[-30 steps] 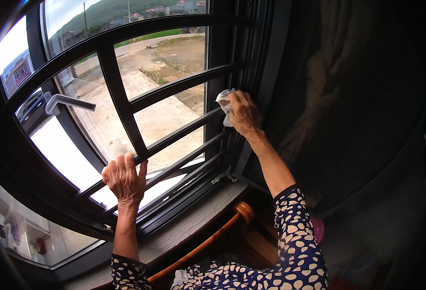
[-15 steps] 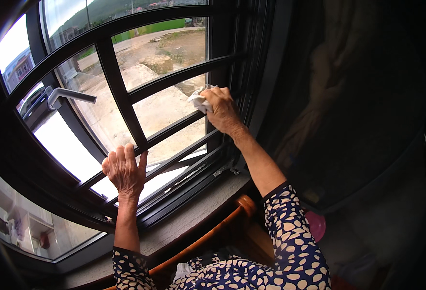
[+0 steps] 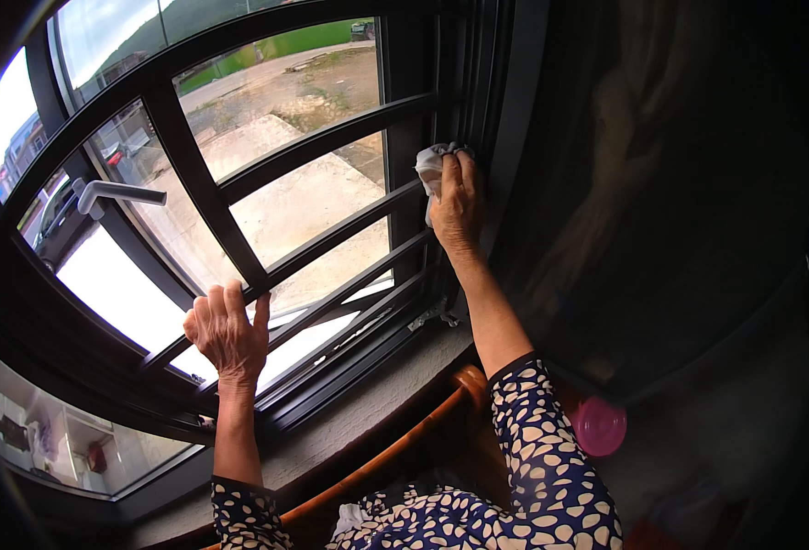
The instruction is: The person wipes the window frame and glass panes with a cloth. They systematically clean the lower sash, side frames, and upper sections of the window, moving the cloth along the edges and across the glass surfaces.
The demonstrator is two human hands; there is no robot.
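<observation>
My right hand (image 3: 459, 209) presses a crumpled white and grey cloth (image 3: 431, 167) against the dark upright frame at the right side of the window. Its fingers are bent over the cloth, partly covering it. Lower and to the left, my left hand (image 3: 229, 332) is wrapped over a dark bar of the window grille (image 3: 308, 244), close to where an upright bar meets it. The bars cross in front of a window that stands swung outward, with a light grey handle (image 3: 125, 192) on its frame.
Below the grille runs a rough grey sill (image 3: 368, 381), with a curved brown wooden chair back (image 3: 414, 418) in front of it. A pink plastic basin (image 3: 599, 426) sits low on the right. Dark glass (image 3: 661, 211) fills the right side. Outside lie bare ground and a parked car (image 3: 59, 220).
My right hand has moved right with the cloth, from the grille bar to the upright frame. The left hand keeps its hold on the bar. The view has shifted slightly.
</observation>
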